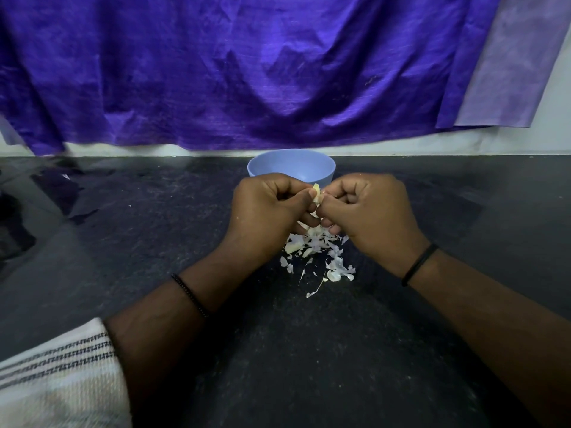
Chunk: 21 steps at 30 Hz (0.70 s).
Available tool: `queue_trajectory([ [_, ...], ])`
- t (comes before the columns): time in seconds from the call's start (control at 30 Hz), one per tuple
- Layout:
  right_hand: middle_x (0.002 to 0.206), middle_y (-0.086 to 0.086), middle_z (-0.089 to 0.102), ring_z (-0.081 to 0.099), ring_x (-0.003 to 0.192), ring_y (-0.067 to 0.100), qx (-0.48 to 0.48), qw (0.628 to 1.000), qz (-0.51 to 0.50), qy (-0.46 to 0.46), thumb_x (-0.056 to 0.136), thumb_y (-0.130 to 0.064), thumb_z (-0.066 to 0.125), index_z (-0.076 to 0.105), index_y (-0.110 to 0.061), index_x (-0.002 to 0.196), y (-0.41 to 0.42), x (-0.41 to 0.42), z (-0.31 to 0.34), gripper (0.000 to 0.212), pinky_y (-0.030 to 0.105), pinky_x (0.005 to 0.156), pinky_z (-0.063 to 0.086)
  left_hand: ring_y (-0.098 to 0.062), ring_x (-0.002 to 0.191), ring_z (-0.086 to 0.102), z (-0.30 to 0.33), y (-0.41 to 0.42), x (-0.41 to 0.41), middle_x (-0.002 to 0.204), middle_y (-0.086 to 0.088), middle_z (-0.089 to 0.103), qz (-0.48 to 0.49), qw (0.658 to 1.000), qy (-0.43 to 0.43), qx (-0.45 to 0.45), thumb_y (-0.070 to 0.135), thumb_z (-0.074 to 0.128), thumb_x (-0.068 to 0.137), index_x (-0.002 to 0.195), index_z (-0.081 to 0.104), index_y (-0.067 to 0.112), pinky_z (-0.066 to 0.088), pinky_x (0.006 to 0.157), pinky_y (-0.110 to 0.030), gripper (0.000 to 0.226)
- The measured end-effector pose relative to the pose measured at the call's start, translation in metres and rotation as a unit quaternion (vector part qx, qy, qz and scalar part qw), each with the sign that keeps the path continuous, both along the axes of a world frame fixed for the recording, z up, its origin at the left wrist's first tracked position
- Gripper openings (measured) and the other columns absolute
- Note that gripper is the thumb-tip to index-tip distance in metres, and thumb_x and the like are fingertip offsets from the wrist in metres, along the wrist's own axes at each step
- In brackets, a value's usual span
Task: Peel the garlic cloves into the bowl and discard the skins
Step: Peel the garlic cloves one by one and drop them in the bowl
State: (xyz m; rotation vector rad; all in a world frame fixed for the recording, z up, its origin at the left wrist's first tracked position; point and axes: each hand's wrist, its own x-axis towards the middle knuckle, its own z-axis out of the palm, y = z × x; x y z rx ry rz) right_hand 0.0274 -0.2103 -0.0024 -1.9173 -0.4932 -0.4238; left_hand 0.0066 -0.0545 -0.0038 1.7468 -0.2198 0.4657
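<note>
A pale garlic clove (317, 195) sits pinched between both hands just in front of the blue bowl (291, 166). My left hand (268, 208) grips it from the left with curled fingers. My right hand (369, 208) pinches it from the right, thumb against the clove. Most of the clove is hidden by my fingers. Below the hands, a loose pile of white garlic skins (318, 254) lies on the dark counter (154, 230). The inside of the bowl is mostly hidden behind my hands.
A purple cloth (247, 72) hangs on the wall behind the bowl, down to the counter's back edge. A striped white sleeve (58, 375) shows at the lower left. Dark reflections lie on the counter at far left.
</note>
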Motion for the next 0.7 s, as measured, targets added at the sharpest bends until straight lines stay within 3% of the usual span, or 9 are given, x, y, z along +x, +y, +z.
queue_trajectory([
  [0.47,0.060,0.001,0.069,0.068,0.056,0.022,-0.015,0.999,-0.026,-0.041,0.086,-0.016,0.074,0.073,-0.013,0.075,0.0014,0.0001,-0.0030,0.012,0.040,0.054,0.059,-0.021,0.060,0.072,-0.0020,-0.0022,-0.0007,0.072,-0.010,0.073,-0.002,1.000,-0.005,-0.006,0.008,0.070,0.091,0.086,0.074,-0.001,0.056,0.051,-0.031,0.011],
  [0.57,0.062,0.003,0.070,0.069,0.056,0.022,0.011,1.000,-0.008,-0.009,0.087,-0.011,0.071,0.072,-0.012,0.076,0.0009,0.0015,-0.0026,0.010,0.037,0.055,0.060,-0.023,0.060,0.072,-0.0016,-0.0016,0.0005,0.071,-0.012,0.072,-0.013,0.999,0.007,-0.028,0.005,0.068,0.092,0.086,0.073,-0.002,0.055,0.050,-0.031,0.010],
  [0.7,0.066,0.005,0.072,0.071,0.059,0.023,0.052,0.997,0.027,0.040,0.089,-0.010,0.067,0.073,-0.013,0.079,0.0002,0.0019,0.0003,0.012,0.043,0.062,0.062,-0.023,0.059,0.071,-0.0001,-0.0001,0.0011,0.071,-0.013,0.071,-0.014,0.999,0.012,-0.040,0.003,0.067,0.092,0.087,0.072,-0.003,0.055,0.050,-0.031,0.009],
])
